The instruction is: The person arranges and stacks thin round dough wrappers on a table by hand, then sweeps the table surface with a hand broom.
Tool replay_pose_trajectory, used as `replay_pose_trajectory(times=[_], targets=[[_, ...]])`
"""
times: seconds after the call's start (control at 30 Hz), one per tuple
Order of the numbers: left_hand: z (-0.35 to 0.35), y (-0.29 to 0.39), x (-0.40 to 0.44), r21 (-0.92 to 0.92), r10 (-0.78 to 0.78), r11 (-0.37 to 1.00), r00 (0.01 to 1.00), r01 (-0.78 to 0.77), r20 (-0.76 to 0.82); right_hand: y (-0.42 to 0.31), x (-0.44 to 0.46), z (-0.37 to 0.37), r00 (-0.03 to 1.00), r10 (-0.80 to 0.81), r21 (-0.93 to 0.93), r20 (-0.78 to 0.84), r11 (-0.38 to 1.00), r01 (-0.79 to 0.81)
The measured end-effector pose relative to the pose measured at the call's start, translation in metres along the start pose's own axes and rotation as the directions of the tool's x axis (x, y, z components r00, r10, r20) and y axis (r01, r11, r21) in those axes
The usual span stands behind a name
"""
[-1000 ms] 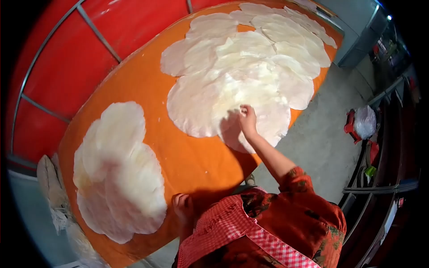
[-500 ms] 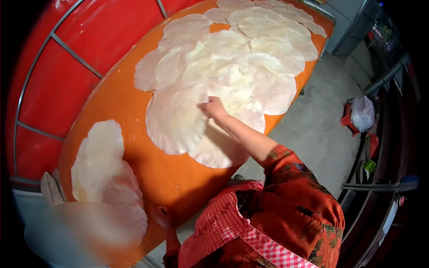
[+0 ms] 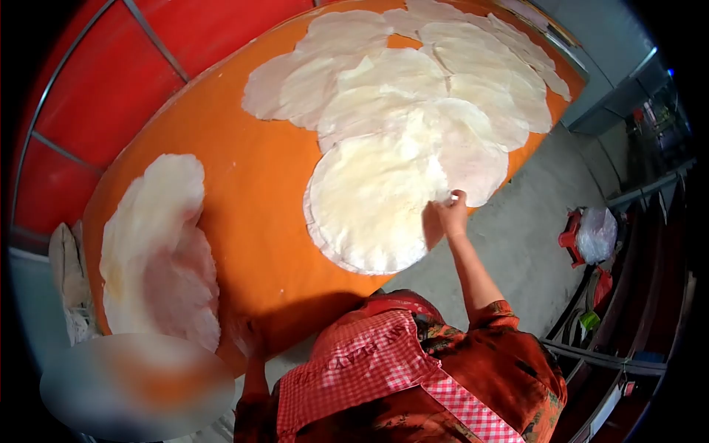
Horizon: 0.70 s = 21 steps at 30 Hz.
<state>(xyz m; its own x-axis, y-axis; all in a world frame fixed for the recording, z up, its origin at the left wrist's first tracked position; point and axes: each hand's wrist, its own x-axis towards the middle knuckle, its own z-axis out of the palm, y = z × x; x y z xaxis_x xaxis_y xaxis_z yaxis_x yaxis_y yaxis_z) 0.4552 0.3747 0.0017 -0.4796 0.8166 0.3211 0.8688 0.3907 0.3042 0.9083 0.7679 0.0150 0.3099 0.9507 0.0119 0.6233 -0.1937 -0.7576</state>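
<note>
Right hand point(image 3: 453, 217) at right-hand edge of nearest round dough sheet point(image 3: 373, 207) — thumb and fingertips drawn together, but cannot tell whether sheet's edge is pinched between them. Sheet lies flat, spread leftward from fingertips, overlapping wide layer of other dough sheets point(image 3: 480, 74) beyond on orange tabletop point(image 3: 258, 192). Left hand point(image 3: 247, 336) low at near table edge, dim and blurred — grip cannot be told. Separate cluster of dough sheets point(image 3: 144, 244) just beside it, to left.
</note>
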Motion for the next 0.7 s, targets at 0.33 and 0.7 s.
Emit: replay_pose_trajectory(times=[0.33, 0.7], targets=[[-0.013, -0.005, 0.007, -0.087, 0.035, 0.995, 0.997, -0.041, -0.076, -0.114, 0.016, -0.021, 0.799, 0.033, 0.464, 0.601, 0.800, -0.382], [-0.015, -0.012, 0.001, -0.182, -0.001, 0.983, 0.984, -0.032, -0.178, -0.453, -0.179, 0.043, 0.214, -0.748, 0.511, 0.628, 0.604, 0.611]])
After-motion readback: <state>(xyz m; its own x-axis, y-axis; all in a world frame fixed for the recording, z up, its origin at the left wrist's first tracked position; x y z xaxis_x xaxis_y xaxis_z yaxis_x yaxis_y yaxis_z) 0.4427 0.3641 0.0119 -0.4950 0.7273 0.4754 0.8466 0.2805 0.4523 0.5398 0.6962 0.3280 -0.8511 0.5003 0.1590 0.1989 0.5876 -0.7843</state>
